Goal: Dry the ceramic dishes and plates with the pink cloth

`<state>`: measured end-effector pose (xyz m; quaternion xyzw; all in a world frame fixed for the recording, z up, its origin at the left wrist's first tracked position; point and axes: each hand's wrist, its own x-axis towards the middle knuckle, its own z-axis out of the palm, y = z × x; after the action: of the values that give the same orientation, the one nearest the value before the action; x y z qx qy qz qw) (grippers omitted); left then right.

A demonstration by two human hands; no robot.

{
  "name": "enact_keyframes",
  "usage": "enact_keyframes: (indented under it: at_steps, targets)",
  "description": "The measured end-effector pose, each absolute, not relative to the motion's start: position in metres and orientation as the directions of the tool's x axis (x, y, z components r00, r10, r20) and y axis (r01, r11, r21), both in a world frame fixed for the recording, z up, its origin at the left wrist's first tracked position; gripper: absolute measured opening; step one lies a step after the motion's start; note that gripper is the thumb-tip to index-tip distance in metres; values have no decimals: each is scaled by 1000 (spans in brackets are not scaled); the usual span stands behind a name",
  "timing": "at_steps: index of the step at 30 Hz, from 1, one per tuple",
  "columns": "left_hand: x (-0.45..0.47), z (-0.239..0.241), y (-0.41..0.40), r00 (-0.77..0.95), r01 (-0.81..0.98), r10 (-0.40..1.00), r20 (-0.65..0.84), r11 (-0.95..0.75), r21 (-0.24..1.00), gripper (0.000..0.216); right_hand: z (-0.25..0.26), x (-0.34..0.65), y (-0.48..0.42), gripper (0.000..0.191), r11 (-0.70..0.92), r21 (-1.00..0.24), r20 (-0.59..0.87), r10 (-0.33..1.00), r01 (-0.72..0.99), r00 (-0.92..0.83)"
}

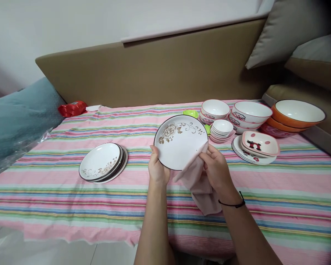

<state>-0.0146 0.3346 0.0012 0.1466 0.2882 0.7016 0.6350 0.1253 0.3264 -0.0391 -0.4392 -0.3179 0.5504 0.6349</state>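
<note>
My left hand (157, 168) grips the lower left rim of a white plate (179, 140) with a brown flower pattern and a dark edge, held tilted above the striped cloth. My right hand (216, 167), with a black band on its wrist, pinches a pale pink cloth (200, 184) against the plate's lower right rim. The cloth hangs down below both hands. A stack of similar flowered plates (102, 162) lies on the bed to the left of my left hand.
A pink striped sheet (71, 198) covers the surface. At the right stand white bowls (215, 108), small stacked saucers (222, 129), a square red-patterned dish (260, 142) on plates, and orange bowls (298, 114). A red packet (71, 108) and a teal cushion (19, 114) lie at the left.
</note>
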Motion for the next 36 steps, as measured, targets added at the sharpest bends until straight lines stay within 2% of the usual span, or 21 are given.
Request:
enact_keyframes:
  at_steps: [4,10,20,27,33,36]
  targets:
    - [-14,1,334,-136,-798,979,-152,-18,603,45,-39,127,326,31,6,-912,-99,967,-410,236]
    - [-13,-2,334,-132,-788,980,-151,-11,615,46,-39,130,326,29,-3,-932,-76,979,-363,189]
    - [-14,-2,335,-127,-785,985,-117,-27,619,46,-38,132,326,31,-12,-921,-80,984,-389,159]
    - [-13,-2,333,-118,-780,989,-90,-36,624,44,-39,131,325,25,10,-917,-82,974,-400,212]
    - [-13,-4,334,-116,-789,987,-113,-22,614,43,-38,134,325,36,-32,-918,-90,988,-394,129]
    - [-12,-5,334,-89,-792,990,-109,-4,611,45,-43,131,326,36,-23,-932,-96,978,-362,186]
